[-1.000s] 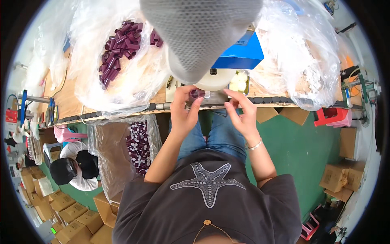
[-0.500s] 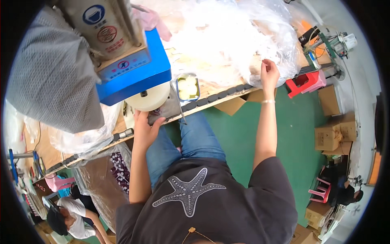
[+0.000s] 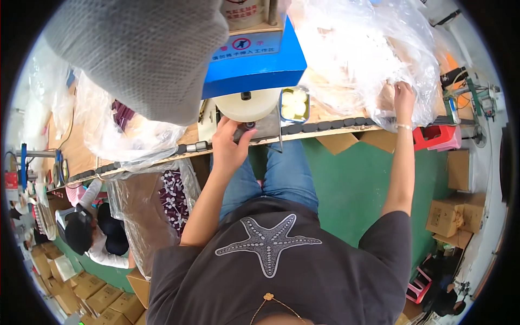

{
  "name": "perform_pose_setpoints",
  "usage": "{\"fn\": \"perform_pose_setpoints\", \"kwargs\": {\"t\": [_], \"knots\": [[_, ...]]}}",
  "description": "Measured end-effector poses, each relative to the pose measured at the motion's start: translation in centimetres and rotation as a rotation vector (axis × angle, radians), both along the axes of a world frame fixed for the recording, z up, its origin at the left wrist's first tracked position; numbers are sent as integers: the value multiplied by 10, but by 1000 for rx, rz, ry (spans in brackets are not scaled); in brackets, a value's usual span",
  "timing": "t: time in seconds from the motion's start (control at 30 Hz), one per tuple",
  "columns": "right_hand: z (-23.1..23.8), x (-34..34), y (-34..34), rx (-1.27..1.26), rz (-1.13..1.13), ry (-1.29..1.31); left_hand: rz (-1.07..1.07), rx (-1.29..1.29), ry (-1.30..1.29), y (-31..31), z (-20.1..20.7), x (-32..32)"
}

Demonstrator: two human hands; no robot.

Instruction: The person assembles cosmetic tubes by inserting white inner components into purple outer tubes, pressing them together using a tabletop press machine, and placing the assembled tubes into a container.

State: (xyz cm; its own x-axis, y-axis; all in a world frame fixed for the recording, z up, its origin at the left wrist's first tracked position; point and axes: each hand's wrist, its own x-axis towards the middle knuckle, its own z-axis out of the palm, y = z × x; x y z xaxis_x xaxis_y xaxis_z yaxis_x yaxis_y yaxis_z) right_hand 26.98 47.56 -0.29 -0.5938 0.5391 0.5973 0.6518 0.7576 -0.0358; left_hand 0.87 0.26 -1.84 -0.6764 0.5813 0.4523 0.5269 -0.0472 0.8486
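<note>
My left hand (image 3: 230,145) rests at the bench edge under the round cream base (image 3: 248,105) of a blue press machine (image 3: 254,54), fingers pinched on a small dark piece (image 3: 249,126). My right hand (image 3: 403,96) reaches far right into a big clear plastic bag (image 3: 357,51) of pale parts, fingers closed in the plastic; what it grips is hidden. A small tray of cream discs (image 3: 296,104) sits just right of the press.
A grey fabric cover (image 3: 135,54) hangs at upper left. A clear bag of dark purple parts (image 3: 122,116) lies left on the wooden bench (image 3: 336,127). Another bag (image 3: 173,195) hangs below the bench. A seated person (image 3: 86,227) at lower left; cardboard boxes (image 3: 452,214) and a red stool (image 3: 433,136) on the green floor.
The view has swung right. Both hands were together at the press a second ago; my right hand has gone out to the plastic bag at right while my left stays under the press.
</note>
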Motion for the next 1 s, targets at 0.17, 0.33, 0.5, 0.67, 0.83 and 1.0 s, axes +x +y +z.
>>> {"fn": "perform_pose_setpoints", "kwargs": {"t": [0.17, 0.33, 0.5, 0.67, 0.83, 1.0], "knots": [[27, -75, -163, -357, 352, 498, 78, -32, 4, -1, -1, 3], [22, -131, -252, -363, 733, 119, 101, -80, -43, -1, 7, 4], [4, -137, -251, -391, 615, -78, 111, -78, 46, -1, -3, 2], [14, -130, -270, -437, 614, 223, 115, -67, -4, -3, -6, 2], [20, -155, -328, -1394, 896, 696, 114, -57, 67, -2, -7, 0], [18, -181, -344, -1487, 928, 723, 142, -74, 75, -2, -8, 2]]}}
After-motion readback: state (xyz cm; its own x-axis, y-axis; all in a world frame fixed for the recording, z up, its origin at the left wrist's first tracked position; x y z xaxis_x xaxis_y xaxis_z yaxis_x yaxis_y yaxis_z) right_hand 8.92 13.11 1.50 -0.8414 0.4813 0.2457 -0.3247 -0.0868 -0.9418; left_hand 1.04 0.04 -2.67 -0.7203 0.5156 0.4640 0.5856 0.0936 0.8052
